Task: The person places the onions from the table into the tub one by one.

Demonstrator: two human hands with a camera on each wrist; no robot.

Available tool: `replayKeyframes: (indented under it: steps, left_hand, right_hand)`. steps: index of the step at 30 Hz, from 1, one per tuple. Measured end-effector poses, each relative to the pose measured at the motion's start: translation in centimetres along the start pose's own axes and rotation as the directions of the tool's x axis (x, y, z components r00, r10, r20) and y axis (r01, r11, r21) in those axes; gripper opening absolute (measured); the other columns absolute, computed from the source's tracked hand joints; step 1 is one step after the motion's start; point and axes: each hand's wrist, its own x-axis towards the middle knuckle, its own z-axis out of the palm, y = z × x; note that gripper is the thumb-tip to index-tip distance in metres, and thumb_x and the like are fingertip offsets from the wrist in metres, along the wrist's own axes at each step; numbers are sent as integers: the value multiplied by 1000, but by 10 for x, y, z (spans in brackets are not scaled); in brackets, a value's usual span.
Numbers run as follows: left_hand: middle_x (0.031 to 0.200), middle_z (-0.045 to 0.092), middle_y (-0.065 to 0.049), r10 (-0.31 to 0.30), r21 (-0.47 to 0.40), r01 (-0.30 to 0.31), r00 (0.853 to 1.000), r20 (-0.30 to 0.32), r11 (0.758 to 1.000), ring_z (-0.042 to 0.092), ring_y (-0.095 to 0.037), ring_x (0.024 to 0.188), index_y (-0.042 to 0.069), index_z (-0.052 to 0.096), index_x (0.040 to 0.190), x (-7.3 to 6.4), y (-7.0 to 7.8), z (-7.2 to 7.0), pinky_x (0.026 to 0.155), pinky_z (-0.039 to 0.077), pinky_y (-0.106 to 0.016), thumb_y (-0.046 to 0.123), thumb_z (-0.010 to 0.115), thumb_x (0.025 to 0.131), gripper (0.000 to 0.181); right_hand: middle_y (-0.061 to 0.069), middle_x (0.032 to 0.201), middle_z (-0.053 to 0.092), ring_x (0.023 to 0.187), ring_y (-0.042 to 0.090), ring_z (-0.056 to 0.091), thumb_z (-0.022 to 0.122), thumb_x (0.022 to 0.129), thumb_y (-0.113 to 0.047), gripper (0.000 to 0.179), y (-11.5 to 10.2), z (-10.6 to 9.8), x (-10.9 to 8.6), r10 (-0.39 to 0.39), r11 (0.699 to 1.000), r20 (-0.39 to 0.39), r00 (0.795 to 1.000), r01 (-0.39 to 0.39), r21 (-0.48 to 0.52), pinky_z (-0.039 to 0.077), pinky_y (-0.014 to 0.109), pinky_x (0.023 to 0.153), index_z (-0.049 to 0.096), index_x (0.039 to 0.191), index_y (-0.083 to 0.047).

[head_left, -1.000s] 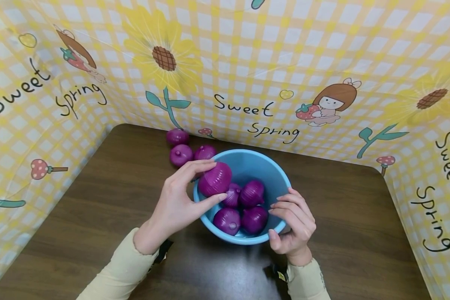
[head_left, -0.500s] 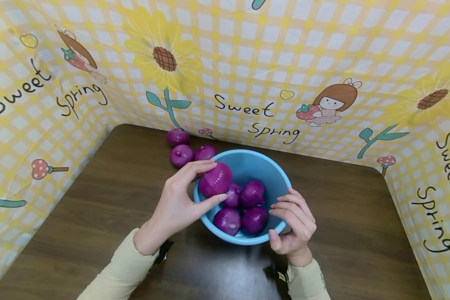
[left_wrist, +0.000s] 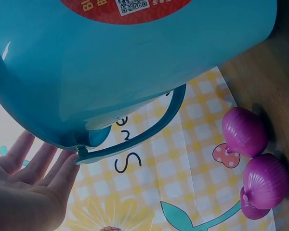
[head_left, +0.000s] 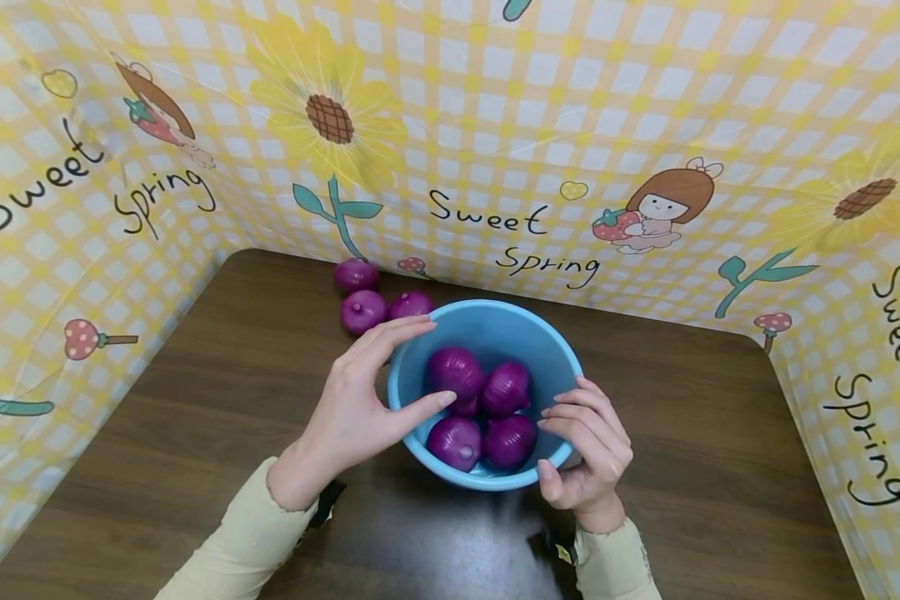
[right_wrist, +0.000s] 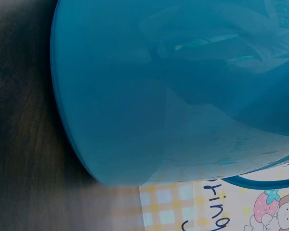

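Observation:
A light blue bucket (head_left: 495, 327) stands on the table in the head view, with several purple onions (head_left: 454, 443) inside. One onion (head_left: 453, 372) sits at the inner left, over another that is mostly hidden. My left hand (head_left: 348, 400) is spread at the bucket's left rim, thumb and fingers apart, with nothing between them. My right hand (head_left: 588, 446) holds the right rim, its fingers bent over the edge and the thumb at the near side. In the left wrist view, the bucket's handle (left_wrist: 149, 134) hangs from the rim; the right wrist view shows only the bucket's side.
Behind the bucket to the left, three more onions (head_left: 363, 312) lie close together on the brown wooden table (head_left: 172, 400). A yellow checked cloth (head_left: 450, 125) with printed flowers hangs along the table's back and sides.
My left hand has let go of the onion it held, and that onion has dropped into the bucket. The right hand has stayed on the rim.

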Motion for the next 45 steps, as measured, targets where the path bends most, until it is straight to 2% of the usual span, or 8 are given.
replayKeyframes:
  steps: [11, 25, 33, 45]
  left_hand:
    - [141, 59, 0, -2, 20, 2, 1000, 2, 1000, 52, -16, 131, 12, 63, 136, -1, -1, 0, 99, 51, -41, 32, 91, 77, 68]
    - [144, 57, 0, -10, 7, 10, 1000, 0, 1000, 50, -17, 133, 15, 63, 137, -1, -4, -1, 94, 54, -42, 29, 91, 77, 68]
    - [144, 56, 6, 1, 9, -1, 1000, -18, 1000, 51, -18, 132, 12, 63, 137, 1, -5, -5, 94, 54, -44, 29, 91, 76, 69]
    - [141, 59, 3, 29, 13, -28, 996, -85, 1000, 53, -22, 131, 13, 64, 136, 8, -8, -11, 105, 46, -41, 30, 89, 77, 66]
  right_hand:
    - [14, 62, 64, 59, 37, 59, 61, 90, -43, 54, 0, 0, -1, 11, 1000, 6, 1000, -10, -8, 55, 48, 91, 64, 59, 1]
    - [15, 62, 64, 59, 37, 59, 61, 91, -43, 55, -1, 0, 1, 9, 1000, 7, 1000, -9, -6, 55, 48, 92, 64, 59, 1]
    - [15, 62, 64, 60, 37, 59, 61, 90, -42, 54, -2, 0, 2, 10, 1000, 9, 1000, -10, -4, 55, 48, 92, 64, 59, 2]
    - [15, 61, 63, 59, 37, 58, 60, 90, -42, 55, -3, 1, 4, 10, 1000, 3, 1000, -10, -5, 55, 47, 93, 63, 58, 2]
